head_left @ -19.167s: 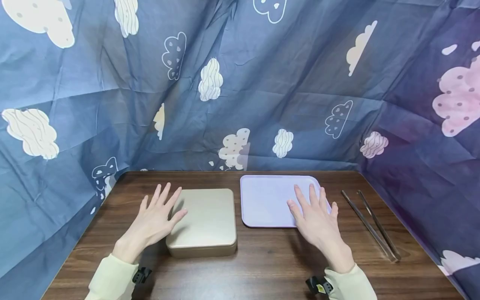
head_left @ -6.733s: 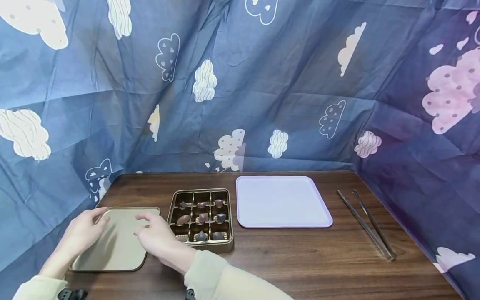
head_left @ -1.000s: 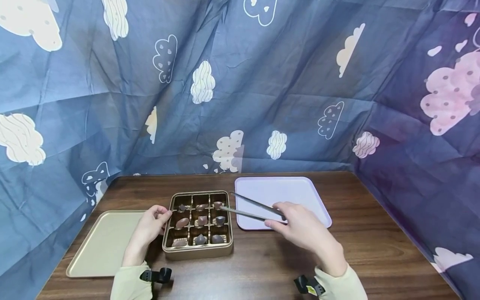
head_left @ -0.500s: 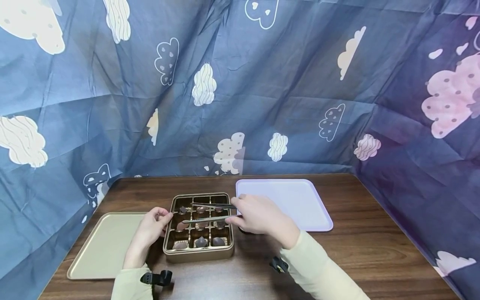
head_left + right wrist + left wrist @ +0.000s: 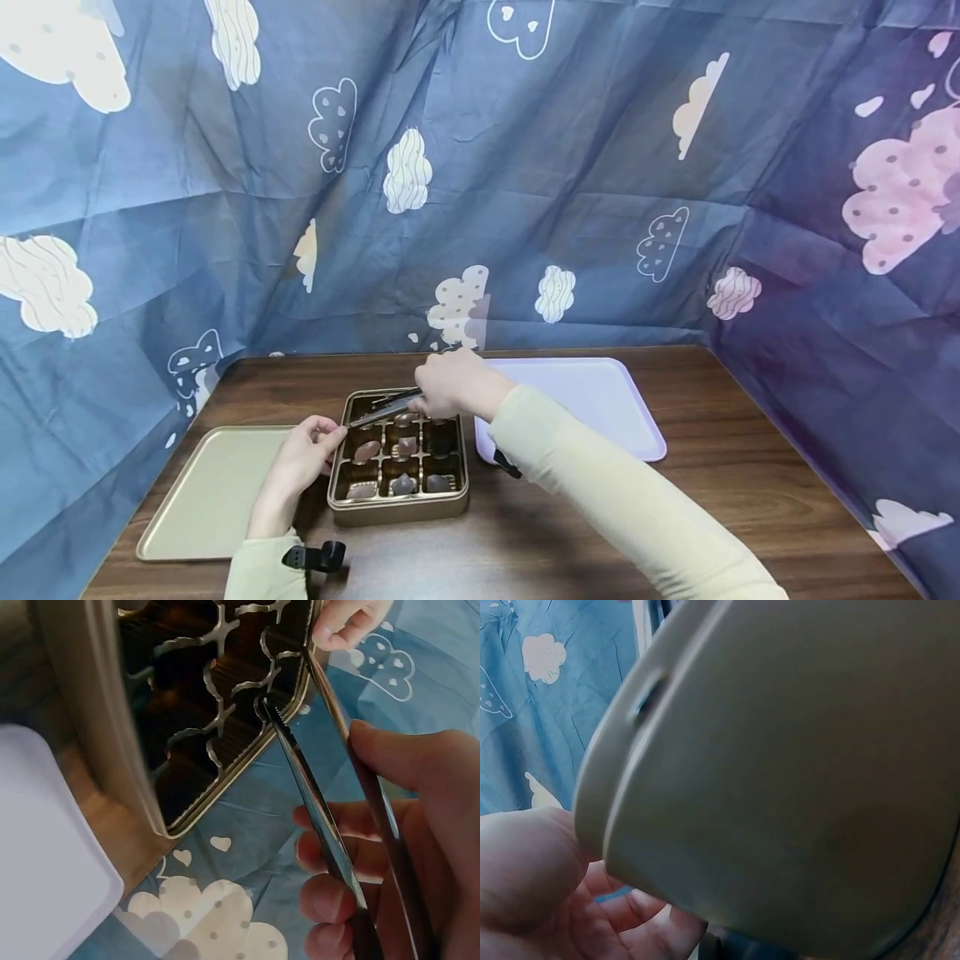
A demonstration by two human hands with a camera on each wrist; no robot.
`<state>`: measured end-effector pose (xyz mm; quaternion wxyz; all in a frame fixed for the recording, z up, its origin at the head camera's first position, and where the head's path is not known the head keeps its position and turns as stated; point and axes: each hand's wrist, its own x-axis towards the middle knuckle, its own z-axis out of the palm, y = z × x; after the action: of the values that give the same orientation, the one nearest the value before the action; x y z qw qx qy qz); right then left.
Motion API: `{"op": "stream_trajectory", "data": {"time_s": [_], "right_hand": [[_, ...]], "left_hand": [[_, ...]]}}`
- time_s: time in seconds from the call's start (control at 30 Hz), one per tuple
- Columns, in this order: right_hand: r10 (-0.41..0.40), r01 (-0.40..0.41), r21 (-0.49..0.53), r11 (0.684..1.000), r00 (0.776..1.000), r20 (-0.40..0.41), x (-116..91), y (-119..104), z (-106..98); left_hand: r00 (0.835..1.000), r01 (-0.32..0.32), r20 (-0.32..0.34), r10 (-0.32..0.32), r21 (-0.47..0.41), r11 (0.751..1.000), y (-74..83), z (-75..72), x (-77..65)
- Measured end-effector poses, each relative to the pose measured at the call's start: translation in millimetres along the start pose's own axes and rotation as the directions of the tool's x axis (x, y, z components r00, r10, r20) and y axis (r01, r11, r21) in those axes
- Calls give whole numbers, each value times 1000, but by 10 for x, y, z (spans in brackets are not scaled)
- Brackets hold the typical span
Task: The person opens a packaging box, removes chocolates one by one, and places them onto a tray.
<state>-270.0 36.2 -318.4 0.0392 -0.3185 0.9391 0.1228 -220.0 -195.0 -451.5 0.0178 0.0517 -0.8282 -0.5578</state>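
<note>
A gold tin box (image 5: 401, 510) holds chocolates in a divided insert, one of them a brown oval chocolate (image 5: 367, 452) in the middle row. My left hand (image 5: 296, 462) grips the tin's left side, thumb at the rim and fingers curled against the wall; the left wrist view shows that wall (image 5: 780, 772) close up. With its thumb and fingers, my right hand (image 5: 457, 382) holds long metal tongs (image 5: 322, 817) whose serrated tips are spread over the far left compartment. The chocolate there is hidden behind the tongs in the head view.
The tin's gold lid (image 5: 213, 492) lies on the wooden table (image 5: 555, 533) to the left. A pale purple tray (image 5: 577, 400) sits right of the tin, partly behind my right forearm. A blue cloud-print cloth (image 5: 480, 167) hangs behind and at both sides.
My right hand has moved left and away from me over the tin, taking the tongs from its right edge to the far left compartment. The left hand keeps its grip.
</note>
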Motion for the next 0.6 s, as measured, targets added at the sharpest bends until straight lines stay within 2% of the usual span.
{"op": "stream_trajectory", "data": {"time_s": [0.4,0.6], "right_hand": [[72,-66,-50,997,989,127,167,-135,-231],[81,-63,-163,985,991,105,247,-342,-295]], "left_hand": [[1000,-8,5,8,-8,1000,2,28,1],[1000,-7,5,7,-5,1000,-16,-4,5]]}}
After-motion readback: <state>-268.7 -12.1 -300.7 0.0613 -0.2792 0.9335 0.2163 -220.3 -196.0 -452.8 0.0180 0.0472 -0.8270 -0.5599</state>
